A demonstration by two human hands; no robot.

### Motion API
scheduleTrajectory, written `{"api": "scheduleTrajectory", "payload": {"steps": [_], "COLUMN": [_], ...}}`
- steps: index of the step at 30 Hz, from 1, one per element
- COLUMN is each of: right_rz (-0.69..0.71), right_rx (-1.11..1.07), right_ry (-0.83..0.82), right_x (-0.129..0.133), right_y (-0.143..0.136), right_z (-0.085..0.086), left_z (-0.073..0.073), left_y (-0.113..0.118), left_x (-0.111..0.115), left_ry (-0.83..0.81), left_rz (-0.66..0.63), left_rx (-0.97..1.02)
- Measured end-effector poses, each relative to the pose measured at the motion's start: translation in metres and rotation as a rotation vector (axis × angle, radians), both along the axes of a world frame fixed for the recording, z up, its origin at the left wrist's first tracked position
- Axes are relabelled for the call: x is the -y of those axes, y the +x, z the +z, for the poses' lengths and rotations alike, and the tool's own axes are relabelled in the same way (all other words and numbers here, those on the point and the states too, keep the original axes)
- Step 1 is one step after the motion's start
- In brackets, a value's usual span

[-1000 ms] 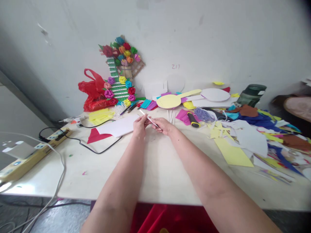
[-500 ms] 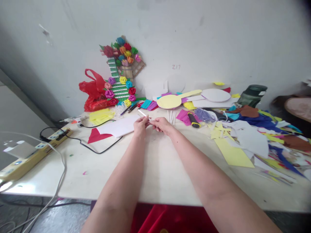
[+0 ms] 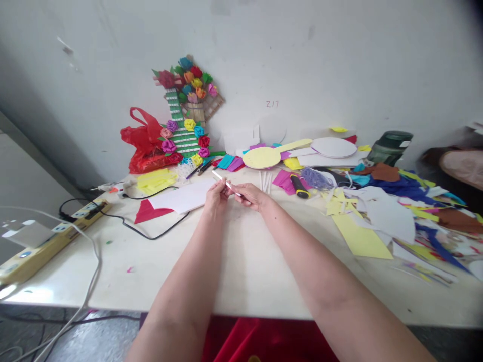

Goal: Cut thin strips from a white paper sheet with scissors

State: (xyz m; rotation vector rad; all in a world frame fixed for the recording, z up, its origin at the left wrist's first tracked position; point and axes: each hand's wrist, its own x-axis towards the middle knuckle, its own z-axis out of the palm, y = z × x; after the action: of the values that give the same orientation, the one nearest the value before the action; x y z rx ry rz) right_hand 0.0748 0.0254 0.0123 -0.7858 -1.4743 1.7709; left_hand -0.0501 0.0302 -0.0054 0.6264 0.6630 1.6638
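A thin white stick [image 3: 218,175], like a rolled paper tube, slants between my two hands above the table. My left hand [image 3: 216,195] pinches its middle, and its upper end sticks out past the fingers. The lower end lies in the closed fingers of my right hand [image 3: 250,195]. Beside my left hand is a large white sheet [image 3: 184,196], partly over a red piece [image 3: 151,211]. Several similar white sticks [image 3: 265,182] lie just behind my right hand.
Paper flowers [image 3: 188,130] and a red bag [image 3: 143,146] stand against the wall. A yellow-black cutter [image 3: 300,186], yellow paddle shape [image 3: 261,158], paper scraps [image 3: 392,211] and green bottle [image 3: 389,149] are at the right. A power strip [image 3: 49,251] with cables lies left.
The white stick now shows more clearly between both hands, its lower part visible at my right fingers. The view has shifted slightly; both hands stay close together.
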Motion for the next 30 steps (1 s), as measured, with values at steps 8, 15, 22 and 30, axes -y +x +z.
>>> {"api": "scheduleTrajectory", "payload": {"steps": [8, 15, 22, 30], "right_rz": [-0.052, -0.116, -0.231, -0.106], "right_rx": [-0.044, 0.016, 0.119, -0.012], "right_ry": [-0.009, 0.023, 0.095, -0.010], "right_x": [-0.0031, -0.0021, -0.0029, -0.0034], "right_y": [-0.0019, -0.0029, -0.0050, -0.0025], "right_z": [-0.0058, -0.0049, -0.0045, -0.0045], "left_z": [-0.0005, -0.0021, -0.0004, -0.0011], "left_y": [0.0018, -0.0008, -0.0035, -0.0068], "left_x": [-0.0002, -0.0012, -0.0008, -0.0025], "left_ry": [0.030, 0.013, -0.016, -0.012], "left_rz": [-0.022, 0.094, 0.137, 0.044], "left_rx": [-0.032, -0.103, -0.067, 0.010]}}
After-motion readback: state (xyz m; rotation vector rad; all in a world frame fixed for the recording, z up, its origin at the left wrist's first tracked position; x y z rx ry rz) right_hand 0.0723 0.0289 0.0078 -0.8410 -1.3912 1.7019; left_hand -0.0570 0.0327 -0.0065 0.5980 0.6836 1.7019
